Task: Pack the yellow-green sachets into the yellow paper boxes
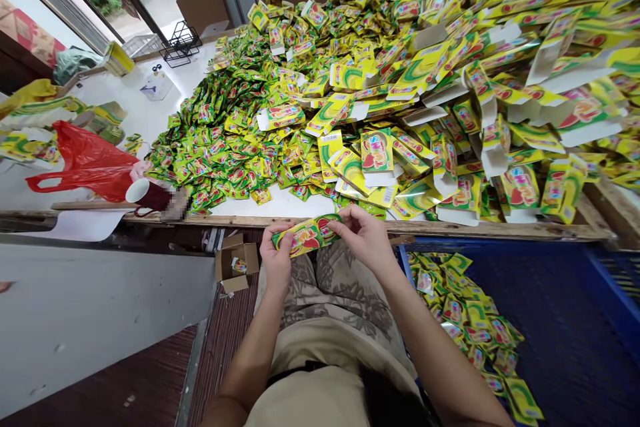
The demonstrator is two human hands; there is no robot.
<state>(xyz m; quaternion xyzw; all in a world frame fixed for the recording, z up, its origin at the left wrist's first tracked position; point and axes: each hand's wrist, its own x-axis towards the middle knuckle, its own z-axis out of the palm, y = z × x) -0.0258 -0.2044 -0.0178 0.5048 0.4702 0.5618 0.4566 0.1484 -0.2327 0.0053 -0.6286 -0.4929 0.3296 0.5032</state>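
Over my lap, just in front of the table edge, my left hand (278,255) grips the left end of a small flat yellow-green carton (304,238) with a watermelon picture. My right hand (364,237) pinches a green printed sachet (327,229) at the carton's right end; how far it sits inside I cannot tell. Beyond my hands lies a heap of small green sachets (215,153) on the white table (313,205). To its right rises a pile of yellow cartons (377,153), many with open white flaps.
A blue crate (555,320) at my right holds several filled-looking packs (475,320). On the table's left are a red plastic bag (95,160), a dark mug (150,193) and a black wire rack (181,43). A small cardboard box (237,263) stands below the wooden table edge (240,217).
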